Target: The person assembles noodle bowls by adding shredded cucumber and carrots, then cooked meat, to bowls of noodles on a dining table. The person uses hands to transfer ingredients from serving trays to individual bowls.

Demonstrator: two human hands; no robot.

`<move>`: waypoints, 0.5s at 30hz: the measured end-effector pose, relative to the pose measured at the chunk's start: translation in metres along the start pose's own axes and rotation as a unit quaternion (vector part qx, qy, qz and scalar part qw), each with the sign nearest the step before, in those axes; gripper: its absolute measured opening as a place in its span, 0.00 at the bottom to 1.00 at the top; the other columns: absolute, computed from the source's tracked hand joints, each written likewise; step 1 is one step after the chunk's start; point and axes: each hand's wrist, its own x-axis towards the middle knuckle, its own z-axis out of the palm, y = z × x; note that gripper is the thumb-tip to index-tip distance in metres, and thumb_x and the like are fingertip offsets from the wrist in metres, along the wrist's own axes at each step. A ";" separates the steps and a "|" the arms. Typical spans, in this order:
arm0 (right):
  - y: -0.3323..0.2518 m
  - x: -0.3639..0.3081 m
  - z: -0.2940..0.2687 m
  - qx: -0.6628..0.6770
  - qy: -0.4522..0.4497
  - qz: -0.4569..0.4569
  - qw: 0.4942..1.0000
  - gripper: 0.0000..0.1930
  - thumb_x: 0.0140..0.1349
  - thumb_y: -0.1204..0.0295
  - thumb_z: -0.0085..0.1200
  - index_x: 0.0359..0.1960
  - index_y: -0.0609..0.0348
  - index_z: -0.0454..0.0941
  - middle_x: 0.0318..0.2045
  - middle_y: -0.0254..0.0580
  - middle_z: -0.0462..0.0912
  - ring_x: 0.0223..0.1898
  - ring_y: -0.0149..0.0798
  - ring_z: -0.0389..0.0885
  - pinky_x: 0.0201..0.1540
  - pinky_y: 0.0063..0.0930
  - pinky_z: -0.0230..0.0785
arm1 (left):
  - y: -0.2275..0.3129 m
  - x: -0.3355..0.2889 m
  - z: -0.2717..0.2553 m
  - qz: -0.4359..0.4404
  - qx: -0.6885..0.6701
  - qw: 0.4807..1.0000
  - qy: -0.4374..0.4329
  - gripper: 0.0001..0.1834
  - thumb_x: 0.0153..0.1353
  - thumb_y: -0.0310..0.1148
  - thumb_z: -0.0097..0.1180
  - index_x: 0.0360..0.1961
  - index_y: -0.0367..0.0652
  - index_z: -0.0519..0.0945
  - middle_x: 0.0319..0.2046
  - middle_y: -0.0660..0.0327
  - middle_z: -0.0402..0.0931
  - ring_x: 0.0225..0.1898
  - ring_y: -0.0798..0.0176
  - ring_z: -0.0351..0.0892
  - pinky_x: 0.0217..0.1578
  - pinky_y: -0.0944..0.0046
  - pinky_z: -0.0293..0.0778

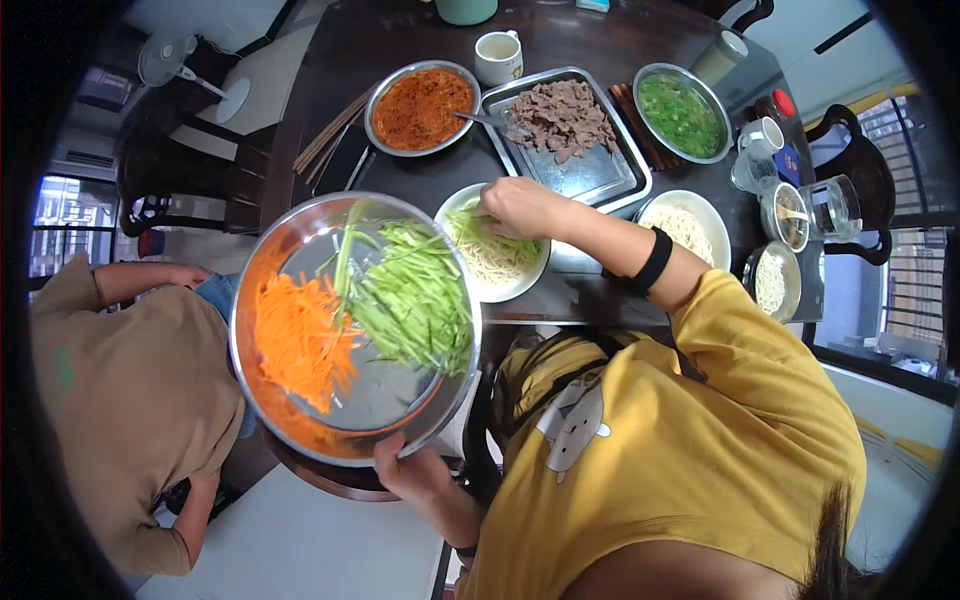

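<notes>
My left hand (425,478) grips the near rim of a large stainless-steel basin (388,393), tilted up off the table's edge. Inside it, shredded carrot (300,330) lies on the left and shredded cucumber (415,300) on the right. My right hand (522,207) is over a white bowl (502,296) of pale noodles (488,262), its fingers closed on some cucumber shreds. More green shreds lie on the noodles beside those fingers. The fingertips are partly hidden. A black band (655,258) circles my right forearm.
Behind the noodle bowl stand a bowl of red sauce (422,108), a metal tray (600,182) of sliced meat (565,120) with a spoon, a mug (498,58) and a bowl of chopped greens (680,112). More noodle bowls (690,225) and glasses are right. Another person (140,400) is at left.
</notes>
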 end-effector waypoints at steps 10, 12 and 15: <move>-0.077 -0.065 -0.073 0.006 0.037 0.122 0.992 0.31 0.52 0.56 0.63 0.42 0.77 0.71 0.23 0.55 0.79 0.28 0.53 0.82 0.32 0.41 0.75 | -0.076 -0.007 0.048 -0.050 0.044 0.990 -0.125 0.31 0.45 0.23 0.49 0.56 0.26 0.67 0.53 0.47 0.70 0.54 0.51 0.72 0.56 0.52 0.72; -0.073 -0.070 -0.049 -0.042 0.059 0.140 0.988 0.31 0.51 0.60 0.62 0.45 0.81 0.69 0.29 0.54 0.79 0.31 0.49 0.81 0.32 0.36 0.76 | -0.093 -0.008 0.057 -0.056 0.055 0.988 -0.133 0.30 0.46 0.23 0.49 0.55 0.23 0.67 0.52 0.45 0.70 0.55 0.50 0.71 0.57 0.53 0.69; -0.071 -0.076 -0.052 -0.102 0.029 0.213 0.971 0.31 0.50 0.66 0.61 0.49 0.82 0.67 0.33 0.55 0.78 0.32 0.47 0.81 0.33 0.33 0.76 | -0.106 -0.007 0.064 -0.060 0.091 0.982 -0.154 0.27 0.47 0.24 0.48 0.51 0.21 0.69 0.51 0.45 0.70 0.53 0.51 0.71 0.58 0.54 0.67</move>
